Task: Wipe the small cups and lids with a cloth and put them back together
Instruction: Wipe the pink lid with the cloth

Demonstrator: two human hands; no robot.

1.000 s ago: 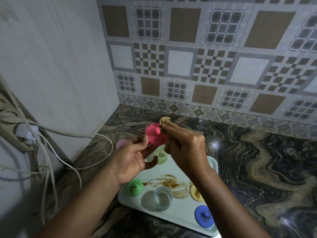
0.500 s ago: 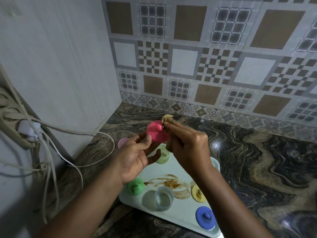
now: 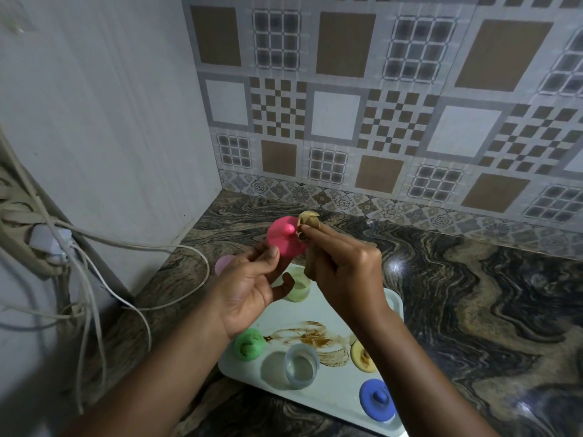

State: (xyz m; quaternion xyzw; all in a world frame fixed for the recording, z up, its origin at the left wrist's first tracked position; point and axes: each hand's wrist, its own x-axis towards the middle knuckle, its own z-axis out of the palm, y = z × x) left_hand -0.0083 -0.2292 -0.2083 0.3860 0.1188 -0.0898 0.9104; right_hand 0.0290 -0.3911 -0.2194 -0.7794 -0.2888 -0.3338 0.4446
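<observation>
Pink lid (image 3: 284,236) pinched by left hand (image 3: 249,288).

Home kitchen corner: patterned tile backsplash (image 3: 378,121) beyond the fingers (image 3: 331,243), marbled stone countertop (image 3: 473,294) beneath them, power plug with cords (image 3: 47,242) to their left.

— Dim in here?
— Rather. Soft light comes from the right: the clear cup (image 3: 300,367) throws a faint shadow leftward across the tray (image 3: 331,402).
— Any glare?
— Two white spots on the polished counter (image 3: 473,310). The wall tiles (image 3: 335,115) look slightly smeared, and their straight lines bow toward the edges.
</observation>
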